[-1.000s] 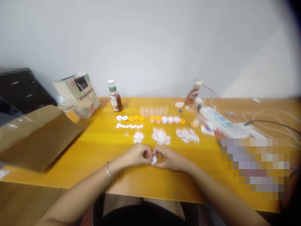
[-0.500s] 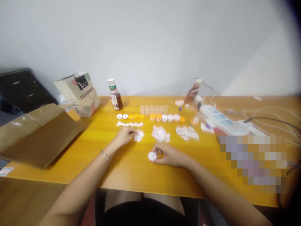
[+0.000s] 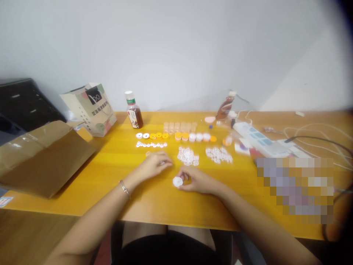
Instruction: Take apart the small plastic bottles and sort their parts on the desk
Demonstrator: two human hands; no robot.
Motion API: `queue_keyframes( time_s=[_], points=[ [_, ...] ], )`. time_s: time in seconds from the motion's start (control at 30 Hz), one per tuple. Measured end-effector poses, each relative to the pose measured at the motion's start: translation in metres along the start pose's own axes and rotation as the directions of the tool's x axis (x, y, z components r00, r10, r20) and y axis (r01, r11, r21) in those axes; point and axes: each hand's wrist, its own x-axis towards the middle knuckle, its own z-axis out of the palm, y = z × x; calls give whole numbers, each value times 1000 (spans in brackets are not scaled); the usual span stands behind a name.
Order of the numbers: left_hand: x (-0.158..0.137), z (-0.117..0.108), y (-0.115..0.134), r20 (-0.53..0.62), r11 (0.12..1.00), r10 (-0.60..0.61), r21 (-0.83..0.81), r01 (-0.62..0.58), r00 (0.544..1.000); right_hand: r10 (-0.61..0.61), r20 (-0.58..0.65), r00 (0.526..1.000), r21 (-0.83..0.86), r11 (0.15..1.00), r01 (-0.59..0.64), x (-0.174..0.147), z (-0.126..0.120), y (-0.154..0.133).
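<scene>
My right hand (image 3: 196, 179) grips a white round cap (image 3: 177, 182) at its edge, above the front middle of the table. My left hand (image 3: 154, 165) hovers just left of it, fingers pinched together; whatever they hold is too small and blurred to make out. A small white pile lies mostly hidden beneath that hand. Beyond the right hand are two piles of small white pieces, a middle pile (image 3: 188, 156) and a right pile (image 3: 218, 155). Behind the left hand runs a row of small white pieces (image 3: 151, 145), then a row of white and yellow caps (image 3: 152, 136).
Orange and white round containers (image 3: 192, 137) line up at the middle, with clear cups (image 3: 180, 127) behind. Two brown-liquid bottles, left (image 3: 135, 114) and right (image 3: 225, 106), stand at the back. A cardboard box (image 3: 46, 158) and paper bag (image 3: 96, 110) sit left; a power strip (image 3: 257, 138) lies right.
My left hand has moved right and slightly nearer, from the small white pile towards the cap. My right hand stays nearly in place, still gripping the white round cap.
</scene>
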Motion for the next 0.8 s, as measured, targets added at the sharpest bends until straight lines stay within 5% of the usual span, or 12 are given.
queue_keyframes(
  time_s=[0.1,0.2,0.57,0.8],
  points=[
    [-4,8,18,161,988,144,-75,-134,976,-15,-6,1000,4,1000,15,2,1,1],
    [-5,16,24,221,986,168,-34,-164,961,-47,-29,998,-33,998,46,4,4,4],
    [-6,41,27,75,967,60,243,-77,995,-5,-77,997,-29,1000,3,9,10,16],
    [-8,42,32,100,915,85,385,-117,991,-9,-108,994,-49,999,3,10,11,13]
  ],
)
